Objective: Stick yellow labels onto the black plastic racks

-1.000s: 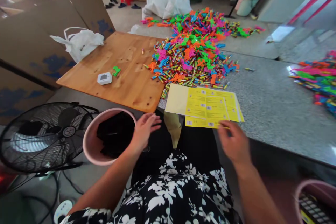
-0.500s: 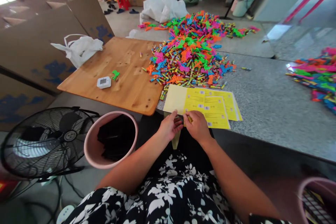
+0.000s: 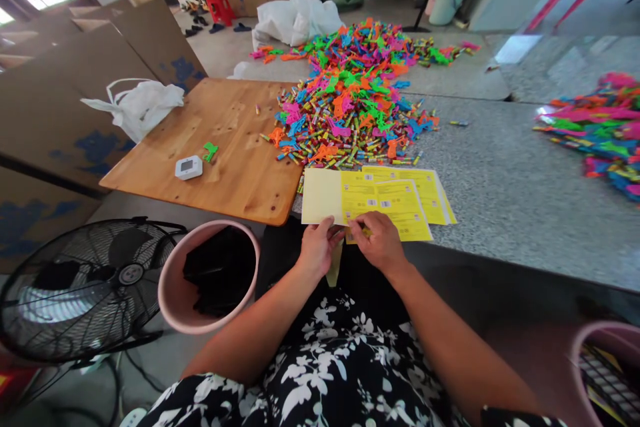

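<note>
1. Sheets (image 3: 400,203) first: yellow, printed, overlapping, lying at the near edge of the speckled grey bench (image 3: 495,193). A plain cream panel (image 3: 323,197) sits at their left end; can't tell if it's a separate piece.

2. What could go wrong, imo: the front edge of the stack looks to poke out past the bench, so a careless tug could drag some of it into the lap. They're fanned out rather than squared up, so grabbing two at once seems easy. And a loose pile (image 3: 350,113) of bright plastic bits and little tubes is right behind, so shoving the paper back could run it into that.

3. Position vs the hands: left hand (image 3: 316,248) is at the bottom edge of the cream panel, right hand (image 3: 379,240) covers the lower left of the yellow. Both are on the near side, close together.

4. Hand state: left has its fingers curled, and I can't tell if it's gripping anything. Right is narrow, thumb and fingertips close together; whatever's between them is too small to make out.

5. Further out: wooden board (image 3: 235,127) on the left with a white gadget (image 3: 189,167) and a green plastic piece (image 3: 210,151).
</note>
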`<control>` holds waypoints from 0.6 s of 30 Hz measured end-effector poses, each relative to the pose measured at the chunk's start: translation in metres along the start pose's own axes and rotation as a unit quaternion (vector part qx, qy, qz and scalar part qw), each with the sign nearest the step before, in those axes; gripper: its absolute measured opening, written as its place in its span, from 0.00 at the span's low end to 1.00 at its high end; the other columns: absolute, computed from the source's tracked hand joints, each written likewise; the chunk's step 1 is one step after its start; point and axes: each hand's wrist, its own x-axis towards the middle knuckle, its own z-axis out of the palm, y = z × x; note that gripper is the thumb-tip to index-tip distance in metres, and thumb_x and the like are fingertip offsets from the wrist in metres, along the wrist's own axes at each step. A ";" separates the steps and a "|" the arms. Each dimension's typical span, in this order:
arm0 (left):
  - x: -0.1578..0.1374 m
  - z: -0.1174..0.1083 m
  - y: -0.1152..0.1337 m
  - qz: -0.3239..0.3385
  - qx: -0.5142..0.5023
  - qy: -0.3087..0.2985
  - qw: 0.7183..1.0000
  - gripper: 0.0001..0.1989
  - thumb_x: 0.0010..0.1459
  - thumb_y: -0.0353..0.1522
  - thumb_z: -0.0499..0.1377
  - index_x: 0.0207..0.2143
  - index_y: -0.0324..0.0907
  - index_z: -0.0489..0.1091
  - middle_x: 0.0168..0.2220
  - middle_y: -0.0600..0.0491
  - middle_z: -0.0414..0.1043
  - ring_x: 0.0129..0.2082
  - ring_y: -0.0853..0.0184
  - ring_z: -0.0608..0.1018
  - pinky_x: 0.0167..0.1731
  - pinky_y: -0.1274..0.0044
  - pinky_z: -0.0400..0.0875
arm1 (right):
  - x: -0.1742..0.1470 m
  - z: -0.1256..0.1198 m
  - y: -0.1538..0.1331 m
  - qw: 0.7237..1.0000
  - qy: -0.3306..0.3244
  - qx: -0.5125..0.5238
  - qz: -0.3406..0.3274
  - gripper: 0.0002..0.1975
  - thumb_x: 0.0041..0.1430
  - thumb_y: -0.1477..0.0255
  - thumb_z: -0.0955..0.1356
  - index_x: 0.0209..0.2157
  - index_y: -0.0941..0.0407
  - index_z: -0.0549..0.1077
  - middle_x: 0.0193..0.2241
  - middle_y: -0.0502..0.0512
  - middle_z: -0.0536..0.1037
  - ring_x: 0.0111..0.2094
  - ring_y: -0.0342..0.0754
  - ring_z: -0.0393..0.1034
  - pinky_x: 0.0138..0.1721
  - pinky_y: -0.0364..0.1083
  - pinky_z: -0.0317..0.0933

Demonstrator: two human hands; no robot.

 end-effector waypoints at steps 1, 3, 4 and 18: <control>-0.003 0.001 -0.002 0.016 -0.006 -0.024 1.000 0.12 0.50 0.30 0.70 0.36 0.39 0.72 0.36 0.51 0.80 0.34 0.67 0.83 0.37 0.76 0.77 | 0.000 -0.001 -0.003 0.999 0.007 -0.031 0.005 0.17 0.72 0.60 0.63 0.30 0.53 0.70 0.29 0.55 0.77 0.36 0.52 0.71 0.45 0.51 0.61; -0.009 0.002 -0.007 0.041 -0.007 -0.049 0.998 0.12 0.47 0.31 0.70 0.35 0.39 0.73 0.33 0.52 0.80 0.35 0.65 0.83 0.42 0.73 0.77 | 0.001 -0.003 -0.008 0.996 0.000 -0.086 0.009 0.19 0.72 0.57 0.64 0.27 0.52 0.67 0.26 0.54 0.73 0.34 0.52 0.68 0.43 0.51 0.59; -0.011 0.002 -0.008 0.050 -0.007 -0.053 0.997 0.12 0.47 0.31 0.70 0.34 0.39 0.73 0.32 0.53 0.79 0.34 0.65 0.83 0.43 0.73 0.77 | 0.001 -0.003 -0.011 0.995 -0.009 -0.103 0.010 0.20 0.72 0.56 0.64 0.27 0.52 0.66 0.26 0.54 0.73 0.34 0.52 0.68 0.42 0.51 0.58; -0.025 0.007 -0.004 0.047 -0.028 -0.100 0.994 0.16 0.51 0.33 0.72 0.41 0.41 0.73 0.41 0.49 0.83 0.43 0.60 0.85 0.48 0.70 0.78 | -0.007 0.000 -0.028 0.988 0.026 -0.143 0.055 0.16 0.76 0.61 0.58 0.35 0.53 0.65 0.31 0.57 0.74 0.35 0.54 0.68 0.40 0.51 0.56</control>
